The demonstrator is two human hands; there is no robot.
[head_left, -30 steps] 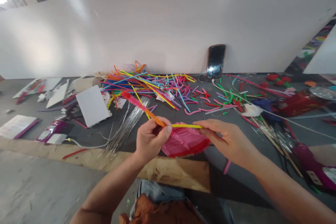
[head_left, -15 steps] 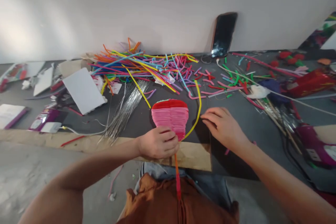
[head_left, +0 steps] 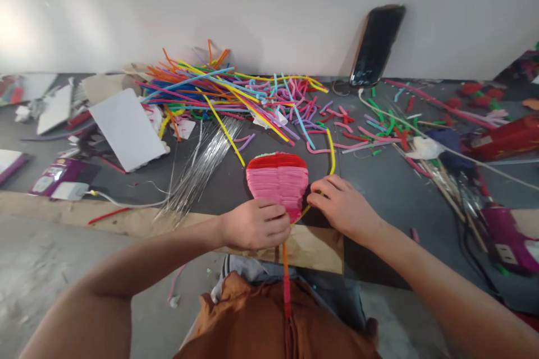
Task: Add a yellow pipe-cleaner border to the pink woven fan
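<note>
A petal-shaped piece made of rows of pink and red pipe cleaners (head_left: 278,179) stands in front of me, wide at the top and narrow below. My left hand (head_left: 256,224) is closed round its lower end, and an orange and pink stem (head_left: 286,275) hangs down below the fingers. From the base a yellow pipe cleaner (head_left: 331,151) curves out to the right and up. My right hand (head_left: 337,202) pinches that yellow pipe cleaner a short way from the petal's right edge. The fingertips of my left hand are partly hidden.
Behind lies a pile of coloured pipe cleaners (head_left: 236,95), with cut bits scattered to its right. A phone (head_left: 376,47) leans on the wall. Thin wires (head_left: 202,168) and a white card (head_left: 128,129) lie on the left; a white cable (head_left: 475,162) crosses the right side.
My right hand has moved left and closed on the yellow pipe cleaner. My left hand keeps its hold on the petal's base. The view has shifted slightly.
</note>
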